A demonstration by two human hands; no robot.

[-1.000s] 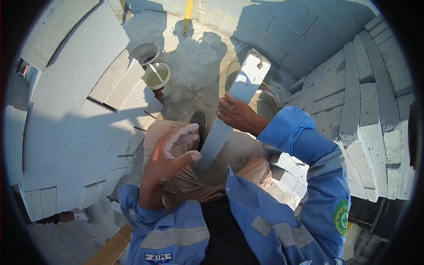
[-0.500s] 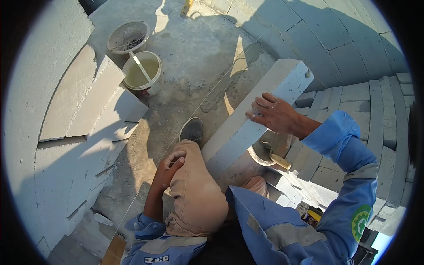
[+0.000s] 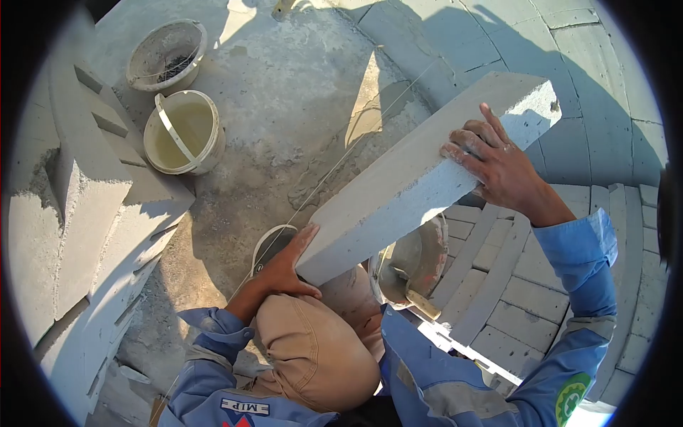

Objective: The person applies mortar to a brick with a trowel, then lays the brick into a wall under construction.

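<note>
A long pale grey aerated concrete block [image 3: 413, 181] is held tilted in front of me, its far end up to the right. My left hand [image 3: 286, 265] is closed on its near lower end, thumb and fingers spread around the corner. Further up, my right hand [image 3: 498, 160] grips the long side, fingers bent over the upper edge with one finger sticking up. Under the block stands a mortar bucket [image 3: 440, 245], partly covered by it. A trowel with a wooden handle [image 3: 424, 304] rests in that bucket.
A white bucket [image 3: 212, 155] of cloudy liquid and a round tub [image 3: 158, 84] stand on the concrete floor at left. A taut string [image 3: 334, 167] crosses the floor. Block walls rise at left [image 3: 85, 235] and upper right [image 3: 526, 43]; stacked blocks [image 3: 537, 295] lie at right.
My left hand has moved from near my knee onto the block's near end. The block is raised and shifted up to the right, with my right hand still on it.
</note>
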